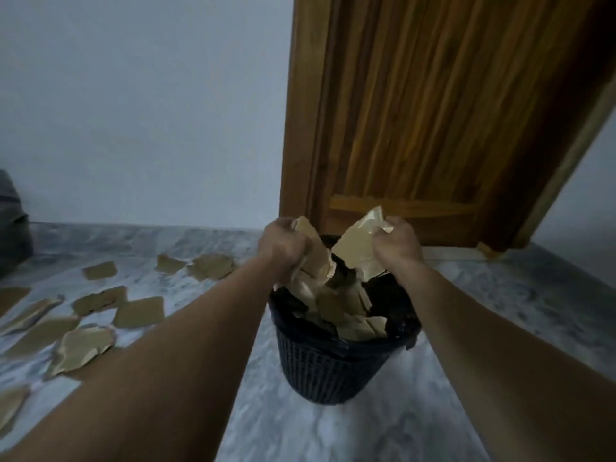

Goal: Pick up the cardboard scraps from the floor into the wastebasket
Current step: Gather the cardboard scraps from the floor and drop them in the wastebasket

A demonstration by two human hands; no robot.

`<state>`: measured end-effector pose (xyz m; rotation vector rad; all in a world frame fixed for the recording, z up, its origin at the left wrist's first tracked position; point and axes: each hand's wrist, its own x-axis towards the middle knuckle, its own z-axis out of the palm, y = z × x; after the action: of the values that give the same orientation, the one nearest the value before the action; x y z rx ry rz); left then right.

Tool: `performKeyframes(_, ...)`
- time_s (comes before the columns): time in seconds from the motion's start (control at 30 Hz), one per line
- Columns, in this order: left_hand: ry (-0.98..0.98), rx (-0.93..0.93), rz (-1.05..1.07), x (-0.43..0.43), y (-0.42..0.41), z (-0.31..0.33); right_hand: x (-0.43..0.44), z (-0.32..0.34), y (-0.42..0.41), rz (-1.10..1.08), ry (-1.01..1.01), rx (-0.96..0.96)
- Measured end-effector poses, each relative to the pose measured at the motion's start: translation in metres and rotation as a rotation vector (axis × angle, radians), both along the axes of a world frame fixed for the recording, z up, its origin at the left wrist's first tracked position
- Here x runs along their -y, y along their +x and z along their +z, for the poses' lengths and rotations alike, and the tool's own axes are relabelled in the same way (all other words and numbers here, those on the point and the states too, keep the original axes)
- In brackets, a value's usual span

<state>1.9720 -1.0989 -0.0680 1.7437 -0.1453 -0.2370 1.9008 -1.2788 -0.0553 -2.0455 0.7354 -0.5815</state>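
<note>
Two grips, both closed on cardboard: the left hand (281,243) has its fingers curled tight round a torn tan scrap (315,251), back of the hand toward the camera; the right hand (396,243) pinches a paler scrap (356,248) by its upper corner, fingers curled. Both held pieces hang just above the mouth of the wastebasket (333,371); whether their lower edges touch the heap inside, cannot tell. Wastebasket: dark, round, lattice-walled, narrower at the base, upright on the floor, with a black liner (400,315) bunched over the rim. The heap of scraps (350,315) inside reaches rim level: tan, ragged-edged, overlapping. About ten loose scraps (140,311) lie flat on the floor to the left of the basket, apart from it, some overlapping; one near the left forearm has a curled, torn edge. Floor (366,435): grey-white marbled, glossy. Behind the basket stands a brown wooden door (433,111) with vertical grain, its frame to the right; a pale plain wall (133,111) runs to the left. A dark grey object (11,225) sits at the far left edge, cut off, not identifiable. Light dim, picture slightly blurred.
</note>
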Motion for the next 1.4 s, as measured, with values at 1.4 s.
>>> performKeyframes(1.4, 1.210, -0.105, 0.422, -0.566, -0.070, -0.324, -0.549, -0.336, 0.092, 0.866, -0.655, -0.509)
